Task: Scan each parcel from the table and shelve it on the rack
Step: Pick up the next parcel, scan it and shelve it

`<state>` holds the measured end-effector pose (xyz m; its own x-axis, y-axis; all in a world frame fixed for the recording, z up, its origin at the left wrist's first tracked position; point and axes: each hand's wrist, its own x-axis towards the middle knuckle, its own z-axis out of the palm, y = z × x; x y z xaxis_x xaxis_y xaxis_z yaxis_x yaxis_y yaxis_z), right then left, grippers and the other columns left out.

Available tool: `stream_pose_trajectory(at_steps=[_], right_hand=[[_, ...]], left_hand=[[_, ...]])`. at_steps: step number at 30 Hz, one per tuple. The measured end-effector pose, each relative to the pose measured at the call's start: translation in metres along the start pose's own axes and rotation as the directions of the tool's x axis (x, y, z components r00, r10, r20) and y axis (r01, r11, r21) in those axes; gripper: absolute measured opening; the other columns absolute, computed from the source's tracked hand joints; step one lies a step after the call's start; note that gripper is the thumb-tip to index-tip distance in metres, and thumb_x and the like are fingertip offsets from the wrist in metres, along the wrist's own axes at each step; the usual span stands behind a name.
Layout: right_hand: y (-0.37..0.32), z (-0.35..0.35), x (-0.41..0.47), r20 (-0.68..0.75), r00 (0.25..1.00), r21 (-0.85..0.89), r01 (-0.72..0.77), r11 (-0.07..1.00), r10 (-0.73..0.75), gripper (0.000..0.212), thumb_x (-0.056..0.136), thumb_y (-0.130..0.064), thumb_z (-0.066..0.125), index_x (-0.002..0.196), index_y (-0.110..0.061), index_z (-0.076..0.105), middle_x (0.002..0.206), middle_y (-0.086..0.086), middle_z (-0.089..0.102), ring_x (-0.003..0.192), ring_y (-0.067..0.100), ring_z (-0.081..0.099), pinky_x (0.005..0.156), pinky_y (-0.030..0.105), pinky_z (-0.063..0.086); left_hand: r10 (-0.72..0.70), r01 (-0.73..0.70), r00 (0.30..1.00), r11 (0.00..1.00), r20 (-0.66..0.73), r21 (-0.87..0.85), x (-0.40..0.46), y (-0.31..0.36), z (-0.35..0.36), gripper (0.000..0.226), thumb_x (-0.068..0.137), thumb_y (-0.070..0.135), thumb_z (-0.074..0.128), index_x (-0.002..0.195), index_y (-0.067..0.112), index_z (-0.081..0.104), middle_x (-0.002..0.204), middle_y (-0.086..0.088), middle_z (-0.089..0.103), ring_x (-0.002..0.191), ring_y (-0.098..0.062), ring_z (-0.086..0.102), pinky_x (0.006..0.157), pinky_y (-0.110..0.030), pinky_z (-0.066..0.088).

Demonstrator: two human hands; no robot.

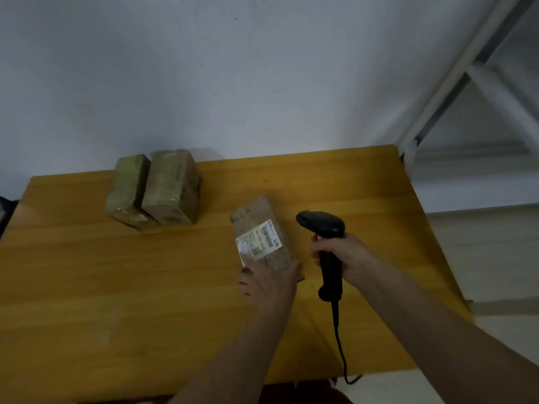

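Left hand (267, 282) grips the near end of a brown parcel (262, 237), white label (258, 239) facing up, tilted over the wooden bench (116, 287). Right hand (342, 256) wraps the handle of a black scanner (323, 228), head pointing left at the parcel, cable (339, 345) trailing down off the bench's near edge. Two more taped parcels (154, 189) sit side by side, touching, at the back left. White rack (455, 83) stands at the right, beside the bench
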<state>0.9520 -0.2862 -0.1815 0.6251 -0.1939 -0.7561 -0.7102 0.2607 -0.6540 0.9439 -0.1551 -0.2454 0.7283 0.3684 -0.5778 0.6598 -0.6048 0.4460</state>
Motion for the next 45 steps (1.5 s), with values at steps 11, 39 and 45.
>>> stream_pose_trajectory(at_steps=[11, 39, 45], right_hand=[[0.039, -0.046, 0.008, -0.171, 0.976, -0.014, -0.14, 0.99, 0.136, 0.015, 0.078, -0.001, 0.073, 0.086, -0.006, 0.062, 0.087, 0.013, 0.057, 0.081, 0.028, 0.053, 0.075, 0.039, 0.044], [-0.017, -0.029, -0.049, -0.126, 0.952, -0.197, 0.252, 0.948, -0.279, 0.011, 0.08, -0.002, 0.069, 0.084, -0.009, 0.061, 0.082, 0.011, 0.052, 0.078, 0.038, 0.052, 0.064, 0.042, 0.041], [-0.022, -0.013, -0.085, -0.056, 0.913, -0.242, 0.381, 0.892, -0.405, 0.011, 0.083, -0.003, 0.068, 0.079, -0.01, 0.059, 0.076, 0.008, 0.051, 0.067, 0.017, 0.046, 0.054, 0.024, 0.035]], left_hand=[[0.266, -0.255, 0.952, 0.963, -0.154, 0.083, 0.044, 0.012, -0.007, 0.094, 0.082, 0.04, 0.071, 0.15, 0.003, 0.017, 0.157, -0.014, 0.014, 0.142, -0.032, 0.016, 0.112, -0.045, 0.025], [0.228, 0.023, 0.907, 0.814, 0.355, -0.581, 0.056, 0.046, -0.101, 0.08, 0.072, -0.001, 0.081, 0.142, 0.009, 0.044, 0.134, -0.009, 0.057, 0.116, -0.027, 0.057, 0.082, -0.033, 0.048], [0.367, -0.114, 0.901, 0.713, 0.231, -0.691, 0.042, 0.088, -0.138, 0.084, 0.066, -0.005, 0.081, 0.141, 0.005, 0.044, 0.13, -0.013, 0.06, 0.102, -0.023, 0.063, 0.077, -0.03, 0.055]])
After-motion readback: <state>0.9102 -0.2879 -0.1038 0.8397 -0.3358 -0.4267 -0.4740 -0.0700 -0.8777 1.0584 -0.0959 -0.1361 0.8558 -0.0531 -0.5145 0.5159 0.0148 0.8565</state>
